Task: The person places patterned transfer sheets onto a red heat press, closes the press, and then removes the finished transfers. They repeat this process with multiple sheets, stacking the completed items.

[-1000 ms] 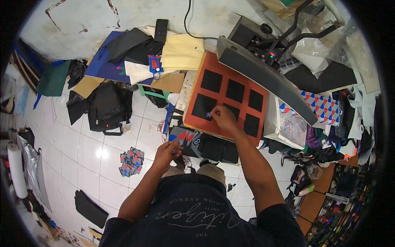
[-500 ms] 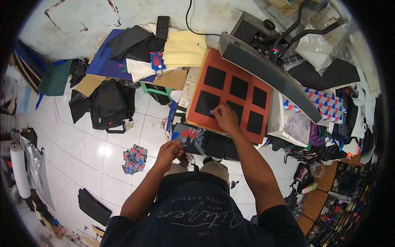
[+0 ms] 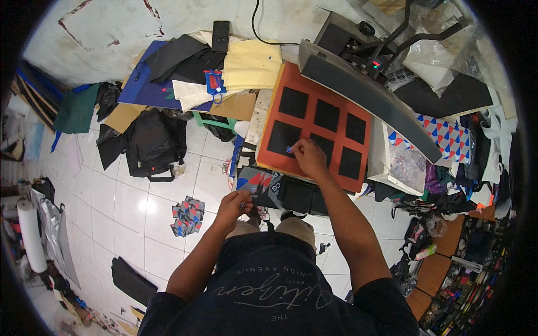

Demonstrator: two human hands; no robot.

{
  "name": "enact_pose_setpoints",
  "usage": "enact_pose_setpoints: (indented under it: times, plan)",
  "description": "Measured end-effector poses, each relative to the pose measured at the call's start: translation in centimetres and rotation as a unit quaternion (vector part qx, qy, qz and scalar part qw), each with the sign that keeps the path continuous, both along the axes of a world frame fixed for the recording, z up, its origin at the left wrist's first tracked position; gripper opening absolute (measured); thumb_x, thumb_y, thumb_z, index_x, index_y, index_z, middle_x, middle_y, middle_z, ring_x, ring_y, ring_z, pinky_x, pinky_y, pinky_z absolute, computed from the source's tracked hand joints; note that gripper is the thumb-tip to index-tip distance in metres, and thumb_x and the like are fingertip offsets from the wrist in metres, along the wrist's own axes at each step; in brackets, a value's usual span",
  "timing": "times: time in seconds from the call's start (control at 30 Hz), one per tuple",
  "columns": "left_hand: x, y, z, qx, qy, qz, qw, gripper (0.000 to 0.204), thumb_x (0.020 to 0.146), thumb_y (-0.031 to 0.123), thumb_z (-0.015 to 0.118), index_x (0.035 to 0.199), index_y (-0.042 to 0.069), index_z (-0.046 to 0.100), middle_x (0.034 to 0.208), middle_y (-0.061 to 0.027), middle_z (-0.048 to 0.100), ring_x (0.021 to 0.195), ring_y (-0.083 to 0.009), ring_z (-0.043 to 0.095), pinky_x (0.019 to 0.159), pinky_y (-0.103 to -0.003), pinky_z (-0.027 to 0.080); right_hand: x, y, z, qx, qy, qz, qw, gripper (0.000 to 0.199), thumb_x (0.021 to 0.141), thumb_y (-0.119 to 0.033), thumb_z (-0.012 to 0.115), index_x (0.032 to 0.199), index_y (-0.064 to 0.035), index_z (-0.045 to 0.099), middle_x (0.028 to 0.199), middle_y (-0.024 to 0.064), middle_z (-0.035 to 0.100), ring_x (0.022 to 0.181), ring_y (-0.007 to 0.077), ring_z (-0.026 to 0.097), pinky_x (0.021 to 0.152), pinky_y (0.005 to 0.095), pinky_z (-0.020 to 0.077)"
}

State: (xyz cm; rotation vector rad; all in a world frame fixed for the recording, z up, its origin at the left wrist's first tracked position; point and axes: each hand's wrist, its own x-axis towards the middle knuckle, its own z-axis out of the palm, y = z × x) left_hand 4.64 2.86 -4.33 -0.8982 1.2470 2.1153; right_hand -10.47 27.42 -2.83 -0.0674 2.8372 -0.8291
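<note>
Down below us, our right hand (image 3: 310, 158) reaches out over the orange pad (image 3: 269, 126) of the heat press (image 3: 358, 84), fingers pinched shut on a small blue label (image 3: 290, 149). That label sits over the near-left black fabric square (image 3: 284, 136), one of five black squares spread across the pad; the rest of them lie further along the pad, toward the long grey upper plate of the press that hangs tilted at the pad's far edge.

Our left hand (image 3: 233, 203) stays closer to our body, just off the pad's near-left corner, with the fingers curled around a little stack of small pieces (image 3: 253, 190); we cannot tell exactly what they are. Right beside that hand, against the pad's near edge, lies a patterned grey, red and blue sheet (image 3: 258, 180) next to some dark fabric pieces (image 3: 300, 196).

On the white tiled floor (image 3: 145, 207), well to the left of the pad, we see a small pile of patterned cut pieces (image 3: 188, 215) and a black backpack (image 3: 154, 143). Beyond the pad's left edge sit pale yellow foam sheets (image 3: 252, 64), a dark blue sheet (image 3: 137, 87) and a black phone (image 3: 220, 35). To the right of the pad lies cloth printed with red and blue triangles (image 3: 451, 137).
</note>
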Motion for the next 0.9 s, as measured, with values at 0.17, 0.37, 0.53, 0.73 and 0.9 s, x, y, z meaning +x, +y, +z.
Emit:
enact_pose_setpoints:
  times: [0.17,0.37,0.53,0.73,0.9]
  plan:
    - [-0.1,-0.2,-0.2,-0.008,0.000,-0.019,1.000,0.029,0.090,0.026,0.062,0.105,0.001,0.059,0.093,-0.0072,0.061,0.081,-0.0165,0.060,0.074,-0.028,0.050,0.1,0.0,0.0,0.004,0.002,-0.006,1.000,0.018,0.087,-0.025,0.063,0.092,-0.0076,0.062,0.092,0.0089,0.062,0.087,0.0274,0.063,0.076,0.0395,0.0488]
    - [0.2,0.0,-0.4,-0.013,0.001,-0.023,1.000,0.031,0.089,0.029,0.063,0.104,0.002,0.060,0.093,-0.0071,0.061,0.081,-0.0165,0.060,0.074,-0.028,0.050,-0.2,0.0,0.2,0.000,-0.005,-0.007,1.000,0.017,0.085,-0.022,0.065,0.091,-0.0072,0.062,0.094,0.0125,0.063,0.092,0.0319,0.062,0.079,0.0435,0.0493]
    - [-0.1,-0.1,-0.4,-0.023,-0.001,-0.026,0.999,0.028,0.089,0.027,0.063,0.102,0.002,0.060,0.091,-0.0071,0.061,0.077,-0.0157,0.060,0.071,-0.027,0.050,-0.1,0.2,0.0,-0.006,0.008,-0.006,1.000,0.017,0.085,-0.024,0.064,0.092,-0.0086,0.062,0.091,0.0115,0.062,0.090,0.0318,0.062,0.076,0.0440,0.0494]
    - [-0.1,-0.7,-0.2,-0.014,0.003,-0.022,1.000,0.029,0.090,0.023,0.061,0.107,0.000,0.059,0.095,-0.0100,0.061,0.082,-0.0188,0.061,0.075,-0.029,0.051,0.4,0.6,3.2,-0.065,0.003,-0.060,0.996,0.019,0.087,-0.027,0.062,0.095,-0.0103,0.062,0.097,0.0093,0.065,0.089,0.0283,0.064,0.077,0.0418,0.0492]
    - [0.1,-0.3,-0.2,0.034,0.014,0.001,0.999,0.026,0.091,0.015,0.057,0.110,-0.002,0.056,0.098,-0.0127,0.063,0.085,-0.0201,0.064,0.077,-0.028,0.054,2.2,2.0,6.0,-0.072,-0.052,-0.091,0.992,0.022,0.087,-0.029,0.065,0.095,-0.0084,0.063,0.092,0.0092,0.066,0.083,0.0247,0.065,0.073,0.0380,0.0495]
